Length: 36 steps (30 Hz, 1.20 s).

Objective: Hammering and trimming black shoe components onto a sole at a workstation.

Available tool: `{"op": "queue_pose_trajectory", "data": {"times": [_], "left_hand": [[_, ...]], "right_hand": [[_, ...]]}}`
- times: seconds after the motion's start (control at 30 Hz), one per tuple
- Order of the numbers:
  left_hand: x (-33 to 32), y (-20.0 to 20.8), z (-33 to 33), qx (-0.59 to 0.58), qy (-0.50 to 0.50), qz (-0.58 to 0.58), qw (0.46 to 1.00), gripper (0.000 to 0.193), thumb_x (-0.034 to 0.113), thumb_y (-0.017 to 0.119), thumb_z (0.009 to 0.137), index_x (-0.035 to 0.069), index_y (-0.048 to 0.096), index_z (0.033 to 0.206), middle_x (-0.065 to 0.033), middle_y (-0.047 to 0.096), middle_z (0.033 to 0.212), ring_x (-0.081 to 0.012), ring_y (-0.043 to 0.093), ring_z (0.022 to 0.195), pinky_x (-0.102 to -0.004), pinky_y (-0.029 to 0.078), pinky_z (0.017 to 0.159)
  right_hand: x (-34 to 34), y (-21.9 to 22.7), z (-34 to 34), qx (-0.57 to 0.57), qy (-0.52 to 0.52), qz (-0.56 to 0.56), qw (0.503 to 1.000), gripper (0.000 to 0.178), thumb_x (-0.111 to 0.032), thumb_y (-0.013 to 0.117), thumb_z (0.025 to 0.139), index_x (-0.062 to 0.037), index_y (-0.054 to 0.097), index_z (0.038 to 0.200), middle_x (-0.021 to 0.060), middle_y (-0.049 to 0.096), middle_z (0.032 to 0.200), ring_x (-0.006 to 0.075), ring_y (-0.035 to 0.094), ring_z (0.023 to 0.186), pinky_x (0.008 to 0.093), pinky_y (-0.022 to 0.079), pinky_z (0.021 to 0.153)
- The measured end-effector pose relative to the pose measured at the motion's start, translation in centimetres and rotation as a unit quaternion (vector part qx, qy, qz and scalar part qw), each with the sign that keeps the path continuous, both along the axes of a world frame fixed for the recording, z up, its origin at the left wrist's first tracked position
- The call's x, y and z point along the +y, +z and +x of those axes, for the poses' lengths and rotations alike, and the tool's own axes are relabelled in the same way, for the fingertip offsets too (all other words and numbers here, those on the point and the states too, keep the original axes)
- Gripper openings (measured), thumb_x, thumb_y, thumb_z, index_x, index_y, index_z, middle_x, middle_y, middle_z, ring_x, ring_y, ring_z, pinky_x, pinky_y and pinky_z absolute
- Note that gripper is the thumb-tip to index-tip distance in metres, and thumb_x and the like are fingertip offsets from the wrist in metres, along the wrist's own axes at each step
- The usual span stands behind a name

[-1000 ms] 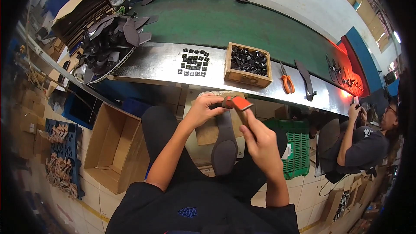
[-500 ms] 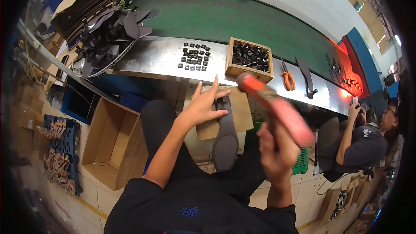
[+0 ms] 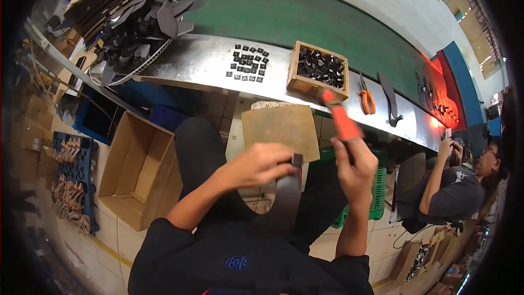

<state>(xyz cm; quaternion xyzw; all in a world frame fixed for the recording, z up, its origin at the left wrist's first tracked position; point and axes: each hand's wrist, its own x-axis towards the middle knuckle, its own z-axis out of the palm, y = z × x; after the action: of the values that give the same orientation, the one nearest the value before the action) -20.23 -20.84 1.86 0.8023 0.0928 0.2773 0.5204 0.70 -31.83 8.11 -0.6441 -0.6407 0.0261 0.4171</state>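
My left hand (image 3: 261,165) grips a dark grey shoe sole (image 3: 286,199) near its narrow end, where a small black heel piece (image 3: 297,159) shows. The sole is lifted off the tan board (image 3: 281,128) and held close to my body, its wide end blurred against my dark clothes. In my right hand (image 3: 357,166), fingers wrap round the red handle of a hammer (image 3: 346,123), slightly blurred, raised to the right of the board. Beyond on the metal ledge (image 3: 204,57) are rows of small black heel pieces (image 3: 248,64) and a wooden box (image 3: 295,82) full of similar pieces (image 3: 321,68).
Orange-handled pliers (image 3: 367,101) and another sole (image 3: 388,98) lie right of the box. A green belt (image 3: 262,11) runs behind. At left, a basket (image 3: 144,65) holds soles above an open cardboard box (image 3: 134,175). A co-worker (image 3: 456,188) sits at right, by a green crate (image 3: 377,194).
The sole has come up off the board toward my body, and my left hand, earlier spread over it, now grips its narrow end. The hammer has turned more upright in my right hand.
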Motion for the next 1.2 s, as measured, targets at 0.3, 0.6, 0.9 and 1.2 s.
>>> {"op": "queue_pose_trajectory", "data": {"times": [0.3,0.6,0.9,1.2], "left_hand": [[-6.1,5.3,-2.8,0.048,-0.106,-0.369,0.922,0.03,0.021,0.051,0.102,-0.004,0.066,0.105,-0.011,0.063,0.1,-0.0197,0.061,0.096,-0.0303,0.046,0.086],[-8.6,3.6,-2.2,0.053,-0.168,-0.562,0.808,0.035,0.027,0.044,0.107,-0.002,0.063,0.106,-0.0102,0.063,0.106,-0.018,0.059,0.104,-0.0299,0.044,0.095],[-8.9,3.3,-2.0,0.004,-0.208,-0.597,0.775,0.033,0.024,0.045,0.106,-0.003,0.064,0.104,-0.0101,0.066,0.102,-0.0182,0.062,0.102,-0.0308,0.045,0.095],[-8.9,0.7,-1.0,-0.162,-0.181,-0.722,0.648,0.049,0.035,0.054,0.104,0.0,0.047,0.137,-0.0076,0.06,0.126,-0.018,0.056,0.118,-0.0328,0.043,0.104]], "right_hand": [[1.7,-5.7,0.0,-0.329,0.131,-0.103,0.93,0.043,-0.016,0.07,0.087,-0.0079,0.064,0.129,0.0076,0.068,0.112,0.0274,0.064,0.105,0.0399,0.049,0.084],[-3.9,-6.0,-4.9,0.605,0.329,-0.159,0.707,0.053,-0.05,0.063,0.095,0.0028,0.066,0.103,0.0225,0.065,0.117,0.0283,0.062,0.115,0.0395,0.05,0.096],[-3.6,-4.9,-7.4,0.69,0.32,-0.1,0.642,0.054,-0.061,0.059,0.091,-0.0069,0.06,0.087,0.007,0.065,0.089,0.0262,0.06,0.095,0.0455,0.043,0.096],[-4.7,-4.9,-2.9,0.552,0.13,-0.054,0.822,0.066,-0.065,0.06,0.09,0.001,0.057,0.093,0.0107,0.06,0.085,0.0238,0.06,0.084,0.0384,0.051,0.083]]}}
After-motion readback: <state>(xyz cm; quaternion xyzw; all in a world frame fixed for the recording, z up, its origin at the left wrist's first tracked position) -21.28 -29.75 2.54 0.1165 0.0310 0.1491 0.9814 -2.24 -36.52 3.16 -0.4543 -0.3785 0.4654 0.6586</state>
